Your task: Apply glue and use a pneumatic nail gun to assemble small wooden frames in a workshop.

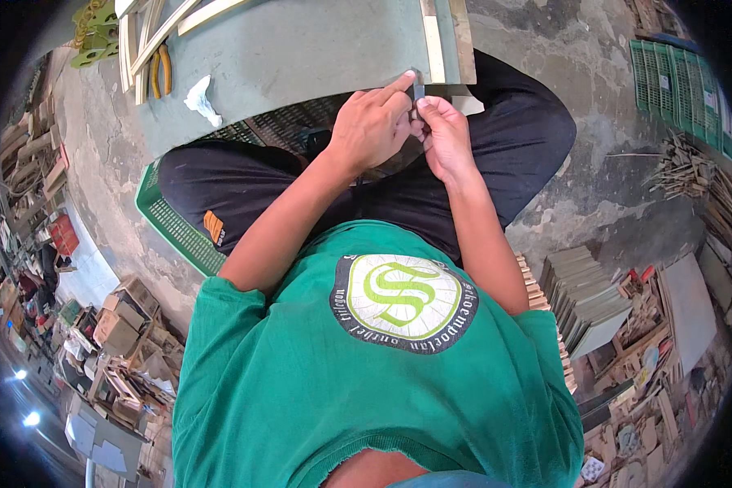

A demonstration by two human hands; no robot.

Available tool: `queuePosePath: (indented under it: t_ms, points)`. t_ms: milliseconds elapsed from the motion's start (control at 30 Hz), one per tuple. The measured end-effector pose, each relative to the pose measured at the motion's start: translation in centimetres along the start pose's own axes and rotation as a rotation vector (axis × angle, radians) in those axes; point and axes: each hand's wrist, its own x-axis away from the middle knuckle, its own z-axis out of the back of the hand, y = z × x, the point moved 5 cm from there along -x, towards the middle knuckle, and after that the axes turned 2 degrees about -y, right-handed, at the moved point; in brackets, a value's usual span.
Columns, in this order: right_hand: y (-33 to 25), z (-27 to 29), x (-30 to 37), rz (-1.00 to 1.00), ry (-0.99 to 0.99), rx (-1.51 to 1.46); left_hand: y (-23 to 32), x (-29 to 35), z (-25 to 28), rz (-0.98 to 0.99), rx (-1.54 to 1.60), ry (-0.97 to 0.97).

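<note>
Head view: the person sits with crossed legs in black trousers (244, 183) on a green plastic perforated crate (175, 232), bent over the near edge of a grey-green flat work board (301, 53).

The left hand (372, 126) is curled, its index finger stretched forward and pressing on the top of a small dark narrow piece (417, 87) that stands at the board's near edge. The right hand (446, 134) is closed beside it, thumb and fingertips pinched together just below the same piece; the two hands touch each other. Whether the right fingers actually clamp the piece or only meet beneath it cannot be told, since the piece is tiny and mostly hidden.

Just right of the piece, pale wooden strips (435, 41) lie along the board's right edge, running away from the person. Near the board's left edge lie orange-handled pliers (164, 69) and, closer to the person, a crumpled white rag (199, 99). More light wooden slats (167, 24) cross the far left corner.

On the concrete floor at the person's right stands a stack of grey flat boards (581, 297).
</note>
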Motion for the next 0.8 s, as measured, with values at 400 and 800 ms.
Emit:
queuePosePath:
  t_ms: [400, 800]
  points:
    - [-0.1, 0.2, 0.4, -0.001, 0.029, -0.029, 0.7, -0.3, 0.2, 0.033, 0.065, -0.010]
    - [-3.7, 1.9, 7.8, 0.218, 0.085, -0.043, 2.5, -1.4, -1.2, 0.199, 0.485, 0.235]
